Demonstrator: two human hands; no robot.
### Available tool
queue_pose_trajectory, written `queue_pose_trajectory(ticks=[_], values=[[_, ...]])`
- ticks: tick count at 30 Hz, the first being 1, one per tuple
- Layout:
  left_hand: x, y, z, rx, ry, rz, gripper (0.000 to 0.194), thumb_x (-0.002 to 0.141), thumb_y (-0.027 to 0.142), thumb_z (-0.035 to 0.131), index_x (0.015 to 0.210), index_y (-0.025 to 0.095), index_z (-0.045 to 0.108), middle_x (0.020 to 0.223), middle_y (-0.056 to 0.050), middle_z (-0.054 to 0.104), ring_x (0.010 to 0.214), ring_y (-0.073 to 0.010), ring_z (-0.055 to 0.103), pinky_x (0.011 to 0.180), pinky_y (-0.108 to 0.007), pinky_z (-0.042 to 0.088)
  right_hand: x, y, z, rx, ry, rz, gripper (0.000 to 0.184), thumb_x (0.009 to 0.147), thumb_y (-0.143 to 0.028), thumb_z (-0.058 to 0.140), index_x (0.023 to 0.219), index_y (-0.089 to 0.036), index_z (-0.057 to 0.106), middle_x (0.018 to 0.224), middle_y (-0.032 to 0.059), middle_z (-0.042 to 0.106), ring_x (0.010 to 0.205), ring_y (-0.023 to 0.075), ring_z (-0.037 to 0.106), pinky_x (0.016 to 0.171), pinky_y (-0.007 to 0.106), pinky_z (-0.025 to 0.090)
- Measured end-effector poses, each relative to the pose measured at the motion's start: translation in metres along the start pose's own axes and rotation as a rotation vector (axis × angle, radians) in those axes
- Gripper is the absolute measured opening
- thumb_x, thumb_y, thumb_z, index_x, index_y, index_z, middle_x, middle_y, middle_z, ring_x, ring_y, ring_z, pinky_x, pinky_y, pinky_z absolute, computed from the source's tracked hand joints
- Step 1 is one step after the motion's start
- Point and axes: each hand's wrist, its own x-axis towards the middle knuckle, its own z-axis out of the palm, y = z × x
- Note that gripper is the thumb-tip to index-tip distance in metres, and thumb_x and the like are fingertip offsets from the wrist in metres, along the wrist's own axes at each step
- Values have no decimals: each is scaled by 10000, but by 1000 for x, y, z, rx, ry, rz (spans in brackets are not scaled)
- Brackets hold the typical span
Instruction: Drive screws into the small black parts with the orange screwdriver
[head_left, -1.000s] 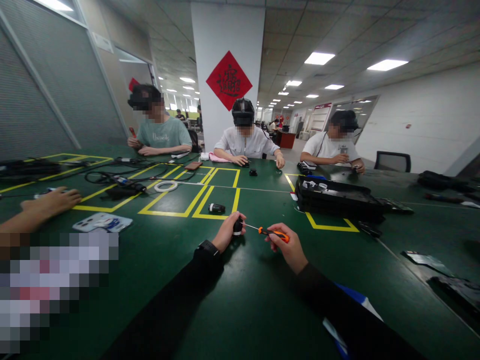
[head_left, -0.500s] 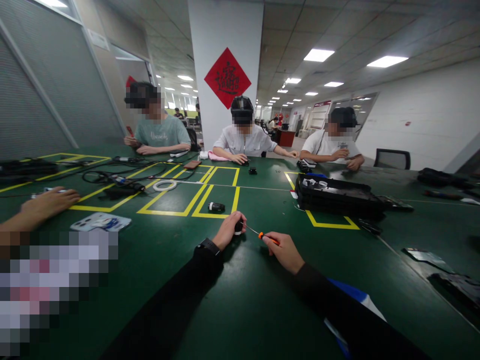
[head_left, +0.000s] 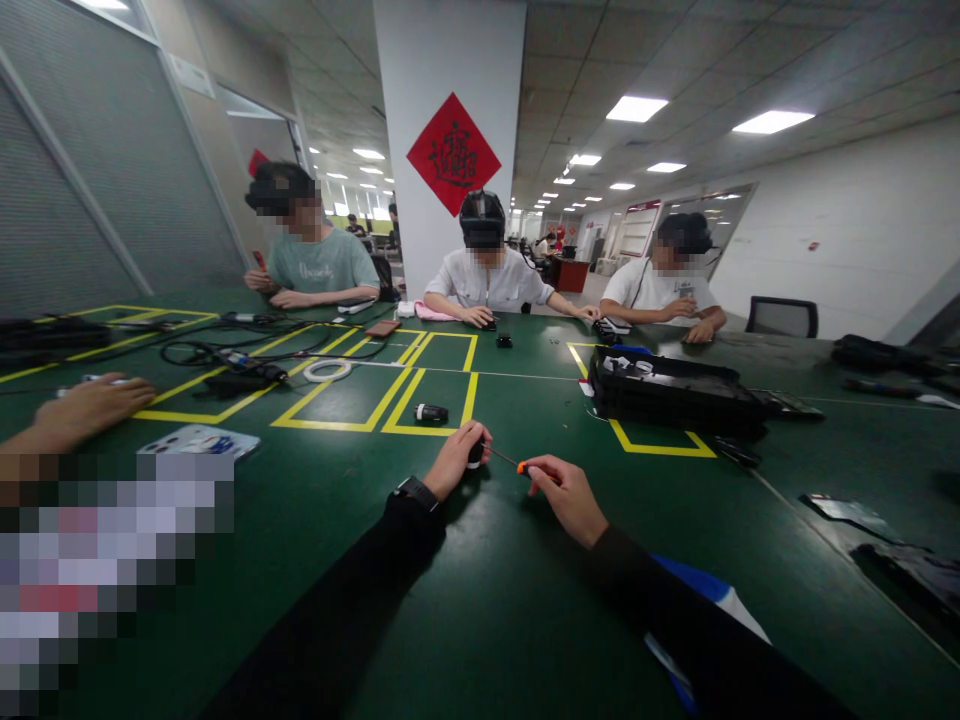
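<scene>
My left hand (head_left: 456, 460) is closed around a small black piece with a white band (head_left: 475, 455), holding it just above or on the green table; its exact kind is hidden by my fingers. In my right hand (head_left: 571, 497) is a screwdriver (head_left: 525, 468) with an orange and black handle. Its thin metal shaft points left, and the tip reaches the black piece, though the contact point is too small to make out. Beyond my left hand, a similar black cylinder with a white end (head_left: 432, 413) lies on its side within a yellow tape frame.
A black open case (head_left: 667, 390) stands right of centre. A white cable coil (head_left: 327, 371) and black cables lie to the left, near a clear packet (head_left: 199, 441). Another person's hand (head_left: 101, 405) rests at the left. A blue and white packet (head_left: 701, 590) lies by my right forearm.
My right fingers have shifted on the screwdriver handle, covering more of it. My left hand still grips the black piece, almost unmoved. The view has shifted very slightly.
</scene>
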Motion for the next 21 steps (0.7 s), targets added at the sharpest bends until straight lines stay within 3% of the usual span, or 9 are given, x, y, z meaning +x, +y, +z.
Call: queue_pose_trajectory(ticks=[9, 15, 21], values=[[0, 0, 3, 76, 36, 63, 266, 757, 409, 490, 736, 161, 584, 651, -5, 546, 598, -100, 498, 569, -194, 366, 1, 3, -1, -45, 104, -26, 248, 662, -250, 581, 901, -186, 607, 812, 22, 601, 723, 149, 559, 672, 271, 441], [0, -1, 1, 15, 8, 17, 314, 757, 449, 468, 765, 153, 574, 663, -11, 555, 578, -103, 516, 560, -210, 386, 2, 0, -1, -61, -28, 39, 257, 776, -330, 464, 793, -156, 653, 649, 26, 618, 617, 142, 559, 608, 256, 416], [0, -1, 0, -34, -5, -7, 351, 759, 479, 447, 779, 147, 560, 658, -20, 559, 567, -108, 525, 551, -221, 411, 0, 2, 0, -76, 3, -21, 226, 747, -325, 518, 835, -167, 653, 794, 41, 652, 713, 158, 578, 652, 260, 421]])
